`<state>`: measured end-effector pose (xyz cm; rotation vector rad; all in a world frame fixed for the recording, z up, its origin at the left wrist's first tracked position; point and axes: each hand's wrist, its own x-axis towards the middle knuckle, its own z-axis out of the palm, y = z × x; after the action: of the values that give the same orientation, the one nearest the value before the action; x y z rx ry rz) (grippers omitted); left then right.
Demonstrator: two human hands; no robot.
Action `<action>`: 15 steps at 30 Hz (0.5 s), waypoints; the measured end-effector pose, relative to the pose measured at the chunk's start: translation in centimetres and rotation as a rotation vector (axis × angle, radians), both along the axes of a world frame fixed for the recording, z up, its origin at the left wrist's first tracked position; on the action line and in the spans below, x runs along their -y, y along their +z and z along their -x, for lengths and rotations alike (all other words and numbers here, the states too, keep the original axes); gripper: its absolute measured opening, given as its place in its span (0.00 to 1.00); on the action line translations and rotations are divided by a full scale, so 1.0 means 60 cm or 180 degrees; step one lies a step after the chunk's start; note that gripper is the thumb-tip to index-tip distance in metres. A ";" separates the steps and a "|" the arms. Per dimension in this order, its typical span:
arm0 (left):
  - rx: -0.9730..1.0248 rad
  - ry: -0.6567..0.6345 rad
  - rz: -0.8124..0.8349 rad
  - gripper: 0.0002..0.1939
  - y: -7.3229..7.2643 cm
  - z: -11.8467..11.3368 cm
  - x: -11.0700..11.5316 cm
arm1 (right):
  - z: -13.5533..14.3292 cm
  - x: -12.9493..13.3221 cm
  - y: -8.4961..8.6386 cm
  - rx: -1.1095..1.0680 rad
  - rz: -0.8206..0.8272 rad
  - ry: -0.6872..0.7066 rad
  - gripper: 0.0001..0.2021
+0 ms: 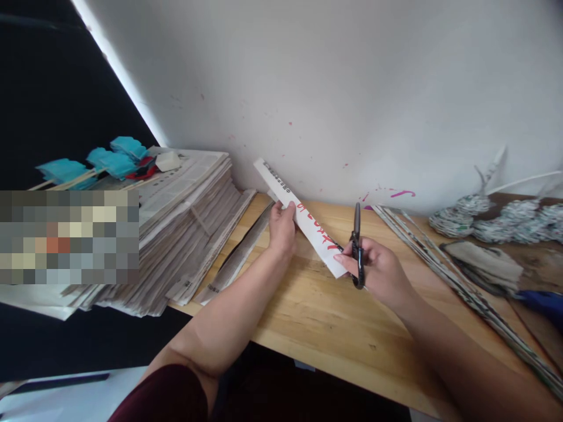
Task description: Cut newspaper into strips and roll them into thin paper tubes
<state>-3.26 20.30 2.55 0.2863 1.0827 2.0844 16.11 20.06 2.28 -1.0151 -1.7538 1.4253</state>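
Note:
A long paper strip (310,225) with black and red print slants across the middle of the view, raised over the wooden table. My left hand (282,227) grips the strip near its middle, thumb on top. At the strip's lower right end is my right hand (373,269), its thumb pressing the paper's corner. Dark-handled scissors (358,258) hang on the fingers of that same hand, blades pointing up and away from me. Below my left forearm, more cut paper strips (240,252) lie on the table.
A tall stack of newspapers (189,234) stands at left, with blue folded pieces (118,158) on sticks on top. Thin rolled paper sticks (457,287) run along the right side. Woven paper coils (466,217) sit at the far right by the wall (308,88). The wooden table (308,328) ends towards me.

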 end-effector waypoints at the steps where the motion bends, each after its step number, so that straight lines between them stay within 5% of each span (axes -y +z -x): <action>1: 0.0066 -0.0087 0.0078 0.10 -0.002 -0.005 0.001 | 0.001 -0.001 -0.002 -0.0013 0.0026 -0.0026 0.20; 10: -0.0012 -0.1284 0.0492 0.18 -0.024 -0.077 0.027 | 0.007 -0.006 -0.005 -0.0130 0.0183 -0.0199 0.23; 15: -0.0039 -0.1519 0.0540 0.19 -0.022 -0.092 0.039 | 0.007 -0.009 -0.005 -0.0129 -0.0027 -0.0403 0.23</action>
<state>2.28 17.99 1.23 0.4274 1.0684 1.5617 15.71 20.62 1.96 -1.0660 -1.6357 1.3492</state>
